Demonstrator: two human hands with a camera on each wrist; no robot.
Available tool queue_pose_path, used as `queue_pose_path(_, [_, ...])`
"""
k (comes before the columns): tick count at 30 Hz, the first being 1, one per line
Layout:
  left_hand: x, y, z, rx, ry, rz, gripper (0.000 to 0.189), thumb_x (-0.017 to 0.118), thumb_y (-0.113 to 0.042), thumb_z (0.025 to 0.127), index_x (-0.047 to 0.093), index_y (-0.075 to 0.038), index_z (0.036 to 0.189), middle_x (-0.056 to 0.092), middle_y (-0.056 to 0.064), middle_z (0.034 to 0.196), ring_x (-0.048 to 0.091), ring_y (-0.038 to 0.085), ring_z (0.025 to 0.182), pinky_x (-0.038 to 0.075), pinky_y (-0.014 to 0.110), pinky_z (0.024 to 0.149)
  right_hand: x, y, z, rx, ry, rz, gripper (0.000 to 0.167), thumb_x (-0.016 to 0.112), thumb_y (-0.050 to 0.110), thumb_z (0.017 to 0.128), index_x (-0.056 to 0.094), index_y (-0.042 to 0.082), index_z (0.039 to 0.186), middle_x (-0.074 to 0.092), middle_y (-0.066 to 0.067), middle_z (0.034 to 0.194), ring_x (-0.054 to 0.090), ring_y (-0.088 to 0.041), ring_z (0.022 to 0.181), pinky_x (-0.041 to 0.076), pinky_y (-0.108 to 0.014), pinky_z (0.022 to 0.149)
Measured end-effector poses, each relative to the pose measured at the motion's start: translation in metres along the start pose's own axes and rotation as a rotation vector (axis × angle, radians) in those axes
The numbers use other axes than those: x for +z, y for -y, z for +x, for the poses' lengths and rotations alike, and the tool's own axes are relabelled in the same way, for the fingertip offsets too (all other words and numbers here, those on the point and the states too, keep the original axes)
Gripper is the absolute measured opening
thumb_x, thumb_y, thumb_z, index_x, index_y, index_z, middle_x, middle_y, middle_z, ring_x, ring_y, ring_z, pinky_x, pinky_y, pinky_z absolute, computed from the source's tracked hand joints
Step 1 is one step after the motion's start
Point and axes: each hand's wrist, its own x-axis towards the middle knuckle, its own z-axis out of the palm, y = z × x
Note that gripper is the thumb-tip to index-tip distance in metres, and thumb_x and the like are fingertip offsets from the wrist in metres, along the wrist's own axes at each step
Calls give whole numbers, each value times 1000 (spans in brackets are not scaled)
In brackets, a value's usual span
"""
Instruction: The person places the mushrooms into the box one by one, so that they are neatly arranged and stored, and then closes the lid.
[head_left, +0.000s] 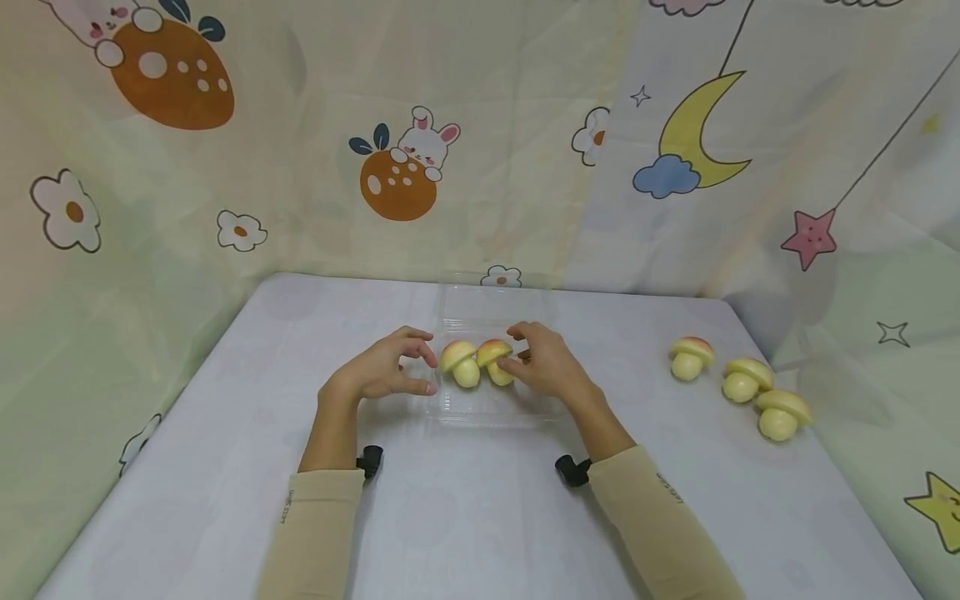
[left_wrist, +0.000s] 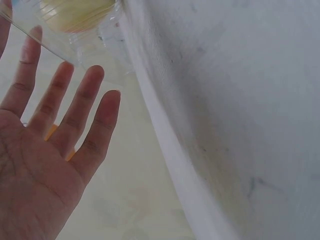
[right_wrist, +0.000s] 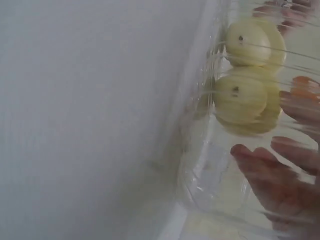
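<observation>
Two toy mushrooms with yellow stems and red-tinged caps, a left one (head_left: 466,372) and a right one (head_left: 492,351), lie side by side in a clear plastic box (head_left: 480,410). My left hand (head_left: 390,367) is at the box's left side, fingers spread and holding nothing; the left wrist view shows its palm (left_wrist: 35,170). Close by the right mushroom is my right hand (head_left: 551,362), its thumb overlapping the stem in the head view. Through the plastic in the right wrist view, my right hand (right_wrist: 280,185) has its thumb apart from the mushrooms (right_wrist: 242,100); contact by the other fingers is unclear.
Three more toy mushrooms (head_left: 690,358), (head_left: 746,380), (head_left: 782,414) lie on the white-covered table (head_left: 465,517) toward its right edge. The box's clear lid (head_left: 495,304) stands back toward the patterned cloth wall (head_left: 300,167).
</observation>
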Motion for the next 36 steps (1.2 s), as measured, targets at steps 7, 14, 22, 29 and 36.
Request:
queue_pose_path(7, [2, -2, -1, 13, 1, -12, 39, 89, -29, 82, 72, -9, 112, 40, 8, 159, 47, 32, 140, 42, 57, 113, -11, -3, -7, 13, 7, -23, 59, 73, 29, 96, 52, -1, 143, 58, -21, 140, 69, -36, 113, 59, -45, 93])
queue_pose_path(14, [3, -3, 0, 12, 7, 0, 43, 90, -32, 81, 73, -10, 113, 40, 7, 159, 47, 30, 139, 42, 56, 113, -24, -10, -11, -12, -19, -47, 57, 73, 29, 96, 54, 2, 142, 58, -19, 139, 69, -36, 112, 58, -45, 93])
queue_pose_path(22, [3, 0, 1, 28, 5, -3, 43, 89, -34, 81, 73, -10, 113, 40, 8, 159, 47, 32, 139, 43, 57, 112, -41, -13, -16, -19, -32, -30, 55, 73, 28, 97, 53, 2, 142, 58, -16, 138, 68, -35, 114, 59, -43, 93])
queue_pose_path(29, [2, 3, -2, 31, -1, -2, 41, 88, -33, 82, 72, -9, 112, 39, 10, 159, 47, 34, 139, 43, 59, 112, -52, -15, -19, -39, -58, -6, 52, 73, 25, 97, 55, 2, 140, 59, -17, 137, 66, -38, 116, 58, -45, 96])
queue_pose_path(36, [1, 2, -1, 34, -2, 5, 43, 89, -34, 81, 72, -10, 112, 40, 9, 159, 48, 32, 138, 43, 57, 112, -53, -22, -28, -55, -82, 25, 51, 74, 24, 96, 56, 0, 138, 58, -17, 135, 61, -41, 123, 55, -47, 102])
